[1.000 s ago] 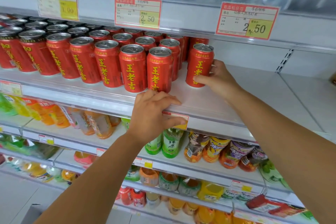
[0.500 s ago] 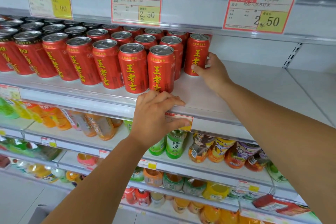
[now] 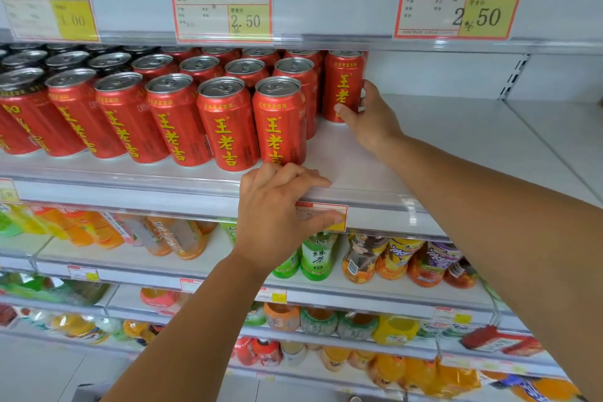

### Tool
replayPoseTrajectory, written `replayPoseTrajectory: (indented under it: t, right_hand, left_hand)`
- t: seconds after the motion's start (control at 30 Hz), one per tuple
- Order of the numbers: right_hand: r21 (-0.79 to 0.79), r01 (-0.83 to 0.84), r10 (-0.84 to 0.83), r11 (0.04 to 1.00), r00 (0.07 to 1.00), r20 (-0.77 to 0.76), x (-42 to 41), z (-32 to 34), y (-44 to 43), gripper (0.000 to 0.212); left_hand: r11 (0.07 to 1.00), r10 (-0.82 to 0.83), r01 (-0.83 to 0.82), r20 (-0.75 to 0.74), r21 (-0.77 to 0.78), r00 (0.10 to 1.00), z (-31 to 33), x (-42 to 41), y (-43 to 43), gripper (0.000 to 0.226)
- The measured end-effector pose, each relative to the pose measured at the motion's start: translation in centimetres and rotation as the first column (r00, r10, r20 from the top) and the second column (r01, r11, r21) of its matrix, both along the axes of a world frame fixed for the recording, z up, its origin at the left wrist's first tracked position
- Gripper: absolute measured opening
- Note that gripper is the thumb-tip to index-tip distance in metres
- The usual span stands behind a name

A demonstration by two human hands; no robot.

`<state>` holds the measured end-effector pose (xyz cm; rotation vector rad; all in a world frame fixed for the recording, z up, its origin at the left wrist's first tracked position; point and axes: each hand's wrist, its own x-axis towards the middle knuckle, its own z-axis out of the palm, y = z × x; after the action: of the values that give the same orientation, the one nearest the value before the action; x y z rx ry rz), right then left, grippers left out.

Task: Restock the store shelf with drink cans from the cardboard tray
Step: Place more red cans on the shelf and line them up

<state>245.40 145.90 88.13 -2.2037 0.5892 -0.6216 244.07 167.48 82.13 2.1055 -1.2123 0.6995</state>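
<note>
White and metal, the store shelf [image 3: 440, 140] is being gripped at its front lip by the left hand [image 3: 277, 215], fingers curling over the top while the thumb is pressing on a small red-and-yellow price label [image 3: 326, 210]. Just behind it, upright red drink cans [image 3: 225, 127] with yellow characters are standing packed in rows. Further back, the right hand [image 3: 372, 121] is grasping one more red aluminium can [image 3: 342, 81], which is standing upright on the shelf at the right end of the rear rows. Above, large red-bordered price tags [image 3: 460, 2] are hanging.
</note>
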Motion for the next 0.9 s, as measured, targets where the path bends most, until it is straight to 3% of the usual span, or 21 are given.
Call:
replayPoseTrajectory:
  t: [0.27, 0.33, 0.4, 0.47, 0.53, 0.6, 0.77, 0.9]
  right_hand:
    - [0.115, -0.009, 0.022, 0.993, 0.993, -0.114, -1.7, 1.3, 0.5, 0.073]
    - [0.096, -0.006, 0.018, 0.995, 0.992, -0.125, -4.0, 2.5, 1.2, 0.067]
    - [0.068, -0.008, 0.011, 0.998, 0.999, -0.035, -7.4, 3.1, 2.1, 0.052]
    - [0.076, -0.015, 0.001, 0.997, 0.984, 0.177, -11.9, 2.6, 3.1, 0.032]
    - [0.100, 0.029, -0.063, 0.995, 0.934, 0.351, -17.3, 1.1, 3.8, 0.021]
    - [0.138, 0.112, -0.158, 0.984, 0.906, 0.392, -22.9, -0.8, 4.4, 0.018]
    - [0.274, 0.352, -0.407, 0.895, 0.896, 0.178, -35.1, -10.5, 3.3, 0.018]
    - [0.395, 0.553, -0.553, 0.733, 0.823, -0.126, -41.9, -22.5, 2.5, 0.029]
  left_hand:
    - [0.999, -0.009, 0.010, -0.033, 0.037, 0.999, 0.2, -0.1, 0.3, 0.047]
    - [0.999, -0.018, 0.016, -0.072, -0.032, 0.997, 0.5, -0.5, 0.3, 0.041]
    - [0.983, -0.066, 0.057, -0.047, -0.173, 0.997, 1.2, -1.6, 0.2, 0.029]
    - [0.956, -0.165, 0.169, 0.037, -0.238, 0.986, 1.3, -4.1, -0.3, 0.017]
    - [0.925, -0.328, 0.324, 0.013, -0.200, 0.945, 0.0, -7.5, -1.4, 0.012]
    - [0.878, -0.476, 0.462, -0.124, -0.127, 0.870, -2.9, -10.9, -3.0, 0.011]
    - [0.757, -0.539, 0.651, -0.518, 0.048, 0.665, -14.1, -18.1, -6.8, 0.018]
    - [0.675, -0.339, 0.701, -0.747, 0.231, 0.572, -24.9, -22.8, -7.7, 0.020]
